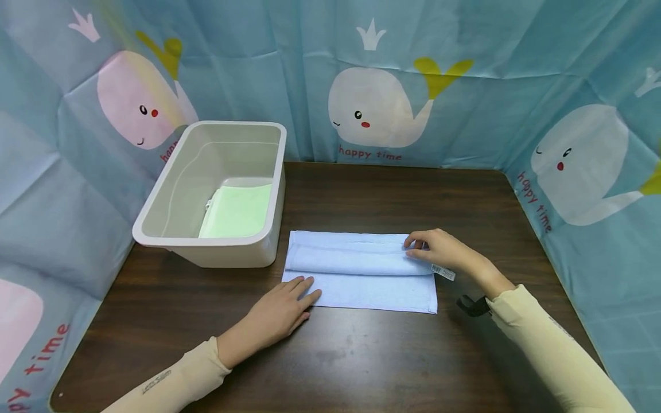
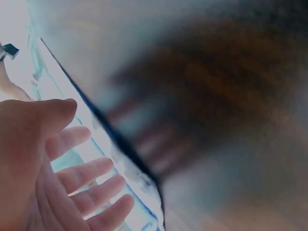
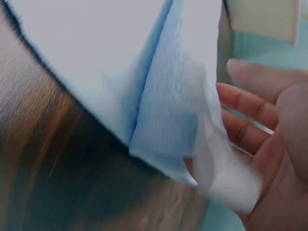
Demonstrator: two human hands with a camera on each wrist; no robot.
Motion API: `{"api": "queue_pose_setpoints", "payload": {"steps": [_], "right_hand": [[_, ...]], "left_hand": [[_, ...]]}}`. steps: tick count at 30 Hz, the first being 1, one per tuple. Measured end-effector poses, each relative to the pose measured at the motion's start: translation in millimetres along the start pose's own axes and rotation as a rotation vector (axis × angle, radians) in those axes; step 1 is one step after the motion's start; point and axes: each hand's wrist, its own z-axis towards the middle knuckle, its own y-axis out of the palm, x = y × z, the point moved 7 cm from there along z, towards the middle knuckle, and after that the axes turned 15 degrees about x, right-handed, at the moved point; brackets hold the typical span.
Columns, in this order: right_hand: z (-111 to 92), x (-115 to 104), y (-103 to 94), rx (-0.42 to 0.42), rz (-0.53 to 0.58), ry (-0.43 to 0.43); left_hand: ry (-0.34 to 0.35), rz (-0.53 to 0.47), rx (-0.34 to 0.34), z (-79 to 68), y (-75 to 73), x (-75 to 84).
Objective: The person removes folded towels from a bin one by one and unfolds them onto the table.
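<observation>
A light blue towel [image 1: 361, 292] lies on the table, its far part folded over into a band across the middle. My left hand [image 1: 281, 310] rests with fingers spread at the towel's left front edge; in the left wrist view the left hand [image 2: 62, 178] has straight, parted fingers. At the towel's right end, my right hand [image 1: 436, 248] touches the folded part, thumb and fingers apart. A white label [image 1: 443, 272] sticks out there. In the right wrist view, the fingers of the right hand [image 3: 274, 130] are beside the towel [image 3: 163, 106], partly hidden behind its edge and the blurred label.
A pale grey plastic bin [image 1: 273, 229] stands at the left back, with a folded light green cloth [image 1: 240, 209] inside. The dark wooden table [image 1: 392, 361] is bordered by a blue curtain [image 1: 304, 69] with whale prints. A black strap [image 1: 472, 306] is by the right wrist.
</observation>
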Motion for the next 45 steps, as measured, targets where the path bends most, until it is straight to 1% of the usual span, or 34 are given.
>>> {"api": "queue_pose_setpoints", "payload": {"steps": [3,5,11,15,19,25,32,38,42,45], "right_hand": [[5.0,-8.2,8.0,-0.054,0.031,0.008],[8.7,-12.9,12.2,-0.081,0.031,-0.005],[22.5,-19.4,23.6,-0.14,0.048,-0.023],[32.5,-22.2,28.1,-0.154,0.071,-0.02],[39.6,-25.4,24.2,-0.129,0.058,-0.03],[48.7,-25.0,12.5,-0.061,0.046,-0.028],[53.4,-21.7,9.5,-0.025,0.073,-0.015],[59.8,-16.9,4.5,0.041,0.08,0.018],[66.1,-12.7,-1.1,0.072,0.095,0.048],[72.1,-8.6,-5.0,0.103,0.109,0.055]], "left_hand": [[-0.002,-0.003,-0.046,-2.2,6.2,1.3],[-0.008,-0.009,-0.064,-4.3,9.5,1.3],[-0.008,-0.027,-0.061,-5.8,10.7,2.6],[-0.017,-0.028,-0.065,-6.4,11.0,3.5],[-0.019,-0.04,-0.068,-7.6,12.6,4.7],[-0.011,-0.038,-0.064,-8.8,10.7,5.8],[-0.009,-0.056,-0.071,-10.0,8.5,7.8],[-0.013,-0.062,-0.081,-12.6,8.3,9.4],[-0.026,-0.083,-0.098,-14.5,8.9,9.7],[-0.029,-0.091,-0.1,-15.0,8.8,9.9]]}}
